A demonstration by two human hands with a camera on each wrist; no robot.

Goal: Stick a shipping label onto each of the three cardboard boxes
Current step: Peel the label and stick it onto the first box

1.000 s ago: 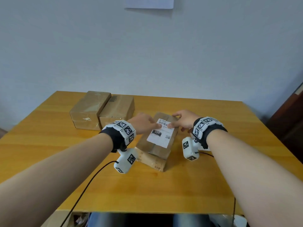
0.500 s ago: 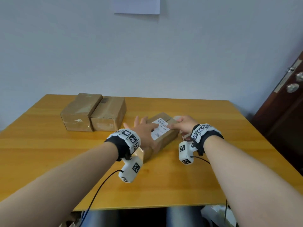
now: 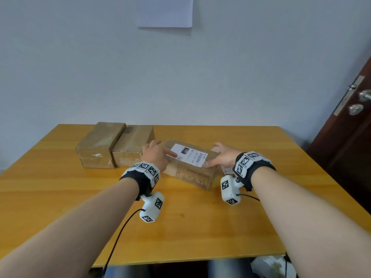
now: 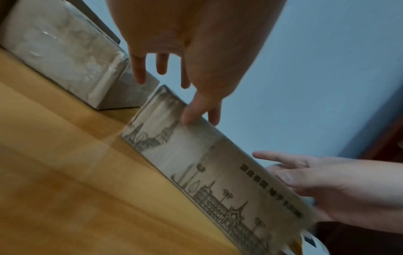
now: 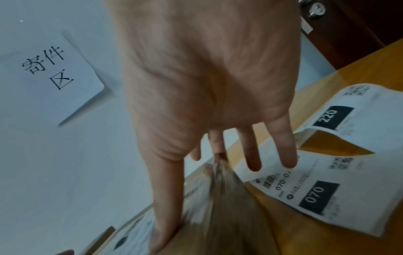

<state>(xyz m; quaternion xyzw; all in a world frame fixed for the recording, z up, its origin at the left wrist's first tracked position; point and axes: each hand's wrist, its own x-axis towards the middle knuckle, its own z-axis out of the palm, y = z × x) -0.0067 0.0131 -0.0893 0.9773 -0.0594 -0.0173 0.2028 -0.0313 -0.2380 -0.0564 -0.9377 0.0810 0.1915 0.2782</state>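
Note:
A cardboard box (image 3: 190, 175) printed with a skyline lies mid-table, its long side running left to right. A white shipping label (image 3: 188, 155) is stuck on its top. My left hand (image 3: 155, 155) is at the box's left end, with straight fingers and the forefinger on the label's edge. My right hand (image 3: 222, 155) is at the right end, thumb pressing the label's corner, the other fingers spread beyond the box. Two bare boxes (image 3: 100, 143) (image 3: 133, 145) stand side by side at the back left. The left wrist view shows the thumb (image 4: 191, 113) on the box's top edge.
Loose labels marked 070 (image 5: 316, 195) and 220 (image 5: 340, 112) lie on the wooden table (image 3: 200, 227) under my right hand. A sheet of paper (image 3: 165, 12) hangs on the wall. A dark door (image 3: 351, 127) stands at the right.
Both hands have turned the labelled box from pointing towards me to lying crosswise. The hands have moved apart to its two ends, and the head view has tipped up.

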